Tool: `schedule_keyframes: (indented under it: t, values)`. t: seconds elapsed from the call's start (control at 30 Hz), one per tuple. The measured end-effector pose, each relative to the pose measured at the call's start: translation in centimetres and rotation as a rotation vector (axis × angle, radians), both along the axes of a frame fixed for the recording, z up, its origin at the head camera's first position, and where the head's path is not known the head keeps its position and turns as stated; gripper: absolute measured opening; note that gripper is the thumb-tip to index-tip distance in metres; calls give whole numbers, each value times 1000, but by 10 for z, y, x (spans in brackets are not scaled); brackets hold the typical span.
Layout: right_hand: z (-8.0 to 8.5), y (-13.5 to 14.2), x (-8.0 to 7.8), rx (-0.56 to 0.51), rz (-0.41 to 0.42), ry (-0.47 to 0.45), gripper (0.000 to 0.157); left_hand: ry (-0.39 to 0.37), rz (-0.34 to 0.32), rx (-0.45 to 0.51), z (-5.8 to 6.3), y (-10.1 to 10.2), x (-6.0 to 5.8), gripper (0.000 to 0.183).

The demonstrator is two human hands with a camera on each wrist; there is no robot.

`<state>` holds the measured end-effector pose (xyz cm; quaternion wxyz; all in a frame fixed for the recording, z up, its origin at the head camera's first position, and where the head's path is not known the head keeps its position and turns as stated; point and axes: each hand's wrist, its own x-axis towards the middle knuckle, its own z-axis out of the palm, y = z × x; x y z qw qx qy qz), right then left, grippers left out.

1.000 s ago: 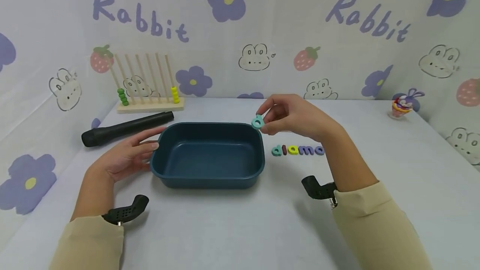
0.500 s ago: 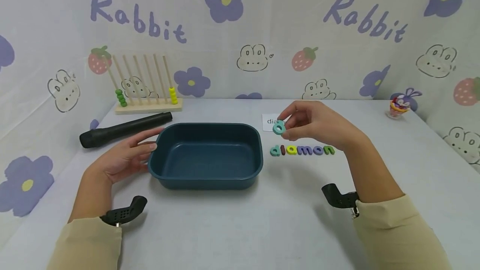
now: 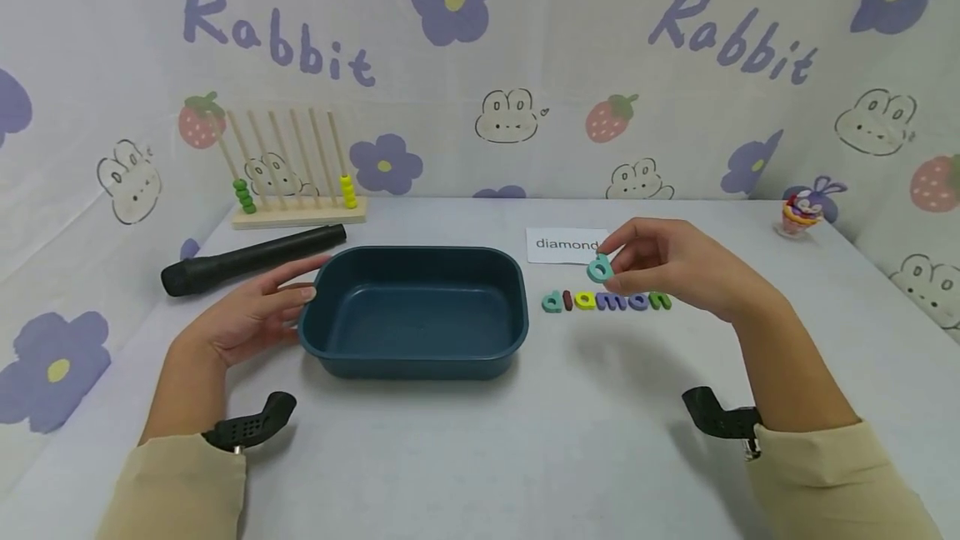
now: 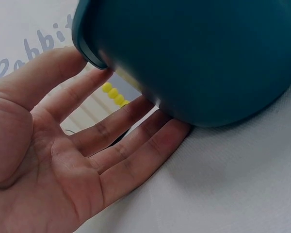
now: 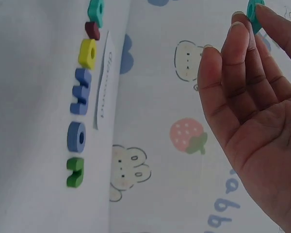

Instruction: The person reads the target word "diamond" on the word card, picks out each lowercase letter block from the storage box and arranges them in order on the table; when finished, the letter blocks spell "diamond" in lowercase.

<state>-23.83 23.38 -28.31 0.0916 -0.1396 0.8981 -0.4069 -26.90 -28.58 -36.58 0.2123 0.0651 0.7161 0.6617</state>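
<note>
My right hand [image 3: 675, 265] pinches a teal letter d [image 3: 599, 268] between thumb and index finger, raised above the table. Below it lies a row of coloured letters reading "diamon", from a teal d [image 3: 551, 301] to a green n [image 3: 660, 300]. Behind the row, a white card [image 3: 562, 246] printed "diamond" is partly covered by the raised fingers. My left hand [image 3: 258, 311] rests against the left end of a dark blue bin [image 3: 416, 369]. In the left wrist view, its fairly straight fingers touch the bin's outer wall [image 4: 199, 63], the thumb near the rim.
A black microphone [image 3: 251, 261] lies behind the left hand. Farther back stands a wooden bead rack [image 3: 300, 211] with green and yellow beads. A small purple-eared figurine in a cup [image 3: 801, 211] stands at the far right. Patterned cloth [image 3: 570, 40] hangs behind the table.
My right hand has moved right and slightly lower with the teal d, from beside the bin's right rim to above the letter row. The card has come into view. The left hand stays put.
</note>
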Motion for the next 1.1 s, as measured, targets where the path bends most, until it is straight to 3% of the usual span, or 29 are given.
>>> schedule_keyframes:
  t: [0.37, 0.7, 1.1]
  values:
    - [-16, 35, 4, 22, -50, -23, 43, -8, 11, 0, 1, 3, 1, 59]
    - [-20, 64, 6, 37, -95, 4, 45, -3, 18, -13, 2, 5, 1, 61]
    - [-32, 87, 1, -29, -118, -26, 48, -12, 15, -4, 2, 1, 3, 60]
